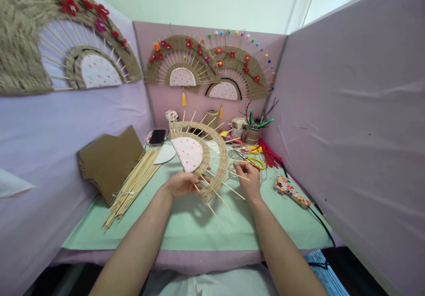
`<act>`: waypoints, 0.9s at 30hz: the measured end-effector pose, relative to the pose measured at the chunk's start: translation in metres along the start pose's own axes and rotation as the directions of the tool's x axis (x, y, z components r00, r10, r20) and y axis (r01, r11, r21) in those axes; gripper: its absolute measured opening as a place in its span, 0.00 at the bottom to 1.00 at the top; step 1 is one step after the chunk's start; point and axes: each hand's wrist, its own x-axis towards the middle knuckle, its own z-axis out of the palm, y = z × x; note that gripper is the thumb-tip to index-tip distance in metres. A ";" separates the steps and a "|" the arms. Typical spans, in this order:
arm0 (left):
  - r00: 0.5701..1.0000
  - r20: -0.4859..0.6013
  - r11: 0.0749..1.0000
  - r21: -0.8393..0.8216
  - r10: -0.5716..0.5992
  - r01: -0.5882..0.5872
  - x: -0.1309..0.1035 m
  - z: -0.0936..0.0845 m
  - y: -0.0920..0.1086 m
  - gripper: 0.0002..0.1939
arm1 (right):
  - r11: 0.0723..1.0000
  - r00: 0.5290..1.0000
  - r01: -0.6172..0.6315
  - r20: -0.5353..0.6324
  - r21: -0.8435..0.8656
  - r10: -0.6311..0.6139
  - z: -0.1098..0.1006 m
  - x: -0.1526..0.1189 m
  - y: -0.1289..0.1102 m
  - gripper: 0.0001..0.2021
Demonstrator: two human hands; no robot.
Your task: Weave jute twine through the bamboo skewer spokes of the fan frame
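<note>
My left hand (182, 183) grips the lower edge of a half-round fan (221, 154) of thin bamboo sticks woven with jute twine. The fan is tilted above the table, its sticks fanning out to the right. A pink-spotted white fabric half circle (189, 153) covers its centre, with one woven band around it and another farther out. My right hand (248, 180) is closed in a pinch by the stick tips on the right. Loose thin jute twine (233, 172) loops around its fingers; the strand in the pinch is hard to make out.
Left lie a stick bundle (133, 185), brown cardboard (108, 163), a white half-circle card (165, 154) and a phone (157, 136). Yellow-handled scissors (257, 162), red pipe cleaners (269, 156), a corded patterned glue gun (292, 192) and a tool pot (253, 134) are right. Finished fans (189, 44) hang behind.
</note>
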 end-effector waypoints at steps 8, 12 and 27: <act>0.998 0.023 0.992 0.112 0.057 -0.059 -0.001 0.007 0.003 0.28 | 1.000 1.000 0.003 0.010 -0.003 -0.003 0.003 -0.001 0.001 0.14; 0.989 0.035 0.983 0.106 0.145 -0.148 -0.002 0.011 0.006 0.27 | 1.000 1.000 -0.012 0.021 0.017 0.011 0.002 0.000 0.002 0.14; 0.886 -0.459 0.987 -0.101 0.063 -0.122 0.012 0.000 0.008 0.20 | 0.998 0.998 0.064 -0.009 -0.014 -0.064 0.001 0.000 0.003 0.14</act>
